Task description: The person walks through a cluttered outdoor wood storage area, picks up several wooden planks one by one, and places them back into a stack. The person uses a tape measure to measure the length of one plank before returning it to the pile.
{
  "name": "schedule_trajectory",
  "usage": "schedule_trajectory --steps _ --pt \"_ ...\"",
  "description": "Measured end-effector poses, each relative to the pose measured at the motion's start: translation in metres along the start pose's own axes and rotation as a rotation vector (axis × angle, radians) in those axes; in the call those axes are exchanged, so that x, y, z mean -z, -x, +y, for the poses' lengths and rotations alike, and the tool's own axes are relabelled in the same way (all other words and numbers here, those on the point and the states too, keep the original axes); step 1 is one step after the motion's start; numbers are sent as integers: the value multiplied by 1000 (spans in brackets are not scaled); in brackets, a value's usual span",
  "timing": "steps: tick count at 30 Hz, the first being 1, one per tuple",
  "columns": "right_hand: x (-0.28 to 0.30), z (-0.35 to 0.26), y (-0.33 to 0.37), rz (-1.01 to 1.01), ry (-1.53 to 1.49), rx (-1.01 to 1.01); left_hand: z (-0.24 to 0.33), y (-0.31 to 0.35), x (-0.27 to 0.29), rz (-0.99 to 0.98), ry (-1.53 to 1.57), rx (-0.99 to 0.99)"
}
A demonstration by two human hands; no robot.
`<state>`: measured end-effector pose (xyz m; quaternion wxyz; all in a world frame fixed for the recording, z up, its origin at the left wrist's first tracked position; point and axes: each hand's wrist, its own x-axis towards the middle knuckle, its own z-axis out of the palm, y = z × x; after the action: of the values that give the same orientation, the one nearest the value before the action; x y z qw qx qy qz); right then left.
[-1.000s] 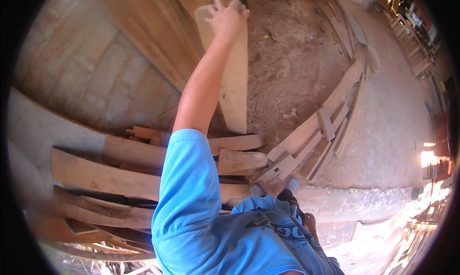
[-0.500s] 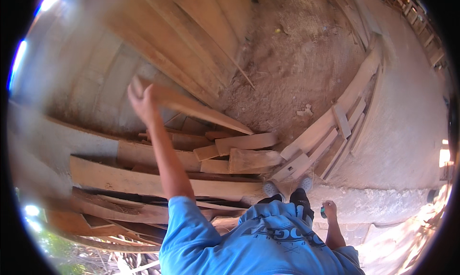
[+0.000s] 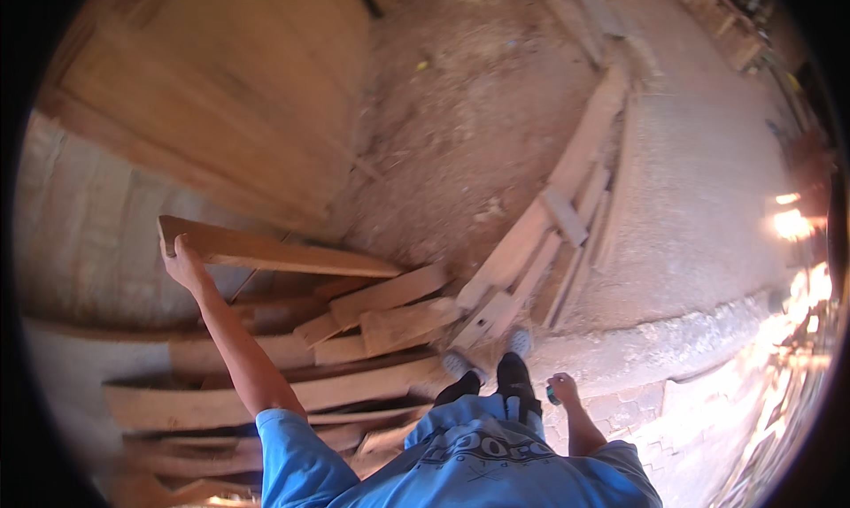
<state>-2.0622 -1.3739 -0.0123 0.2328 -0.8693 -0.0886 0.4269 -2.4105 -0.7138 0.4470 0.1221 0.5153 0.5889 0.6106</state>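
My left arm reaches out to the left, and my left hand (image 3: 183, 265) is closed around the near end of a wooden board (image 3: 274, 250). That end is raised, and the board slants down to the right, its far end by the pile of short planks (image 3: 390, 291). My right hand (image 3: 563, 388) hangs low beside my right leg, fingers curled round a small dark-green object (image 3: 553, 395) whose kind is too small to make out.
Long boards (image 3: 212, 404) lie stacked at my left. More planks (image 3: 544, 216) run in a curved row ahead to the right. A large wooden panel (image 3: 221, 92) leans against the wall at the far left. My feet in grey clogs (image 3: 521, 342) stand beside the planks.
The whole view has turned, shifting the scene left. My left hand has come lower and nearer with the board's end. My right hand still holds the small object by my side.
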Motion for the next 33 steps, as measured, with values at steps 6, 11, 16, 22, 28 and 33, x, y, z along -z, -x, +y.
schedule_trajectory --steps 6,11,16,22,28,33 --pt "20 0 13 130 -78 -61 50 62 -142 50 269 -311" --pt "21 39 33 201 -73 -84 88 54 -178 -16 226 -414" --pt "21 91 37 26 294 -120 104 -1 -119 -355 449 -175" --pt "14 65 3 4 570 62 72 -29 -30 -629 582 -106" --pt "-2 -15 -9 85 -241 57 29 -66 10 -693 533 -145" --pt "-16 -39 3 50 -67 134 12 -85 30 -653 635 0"
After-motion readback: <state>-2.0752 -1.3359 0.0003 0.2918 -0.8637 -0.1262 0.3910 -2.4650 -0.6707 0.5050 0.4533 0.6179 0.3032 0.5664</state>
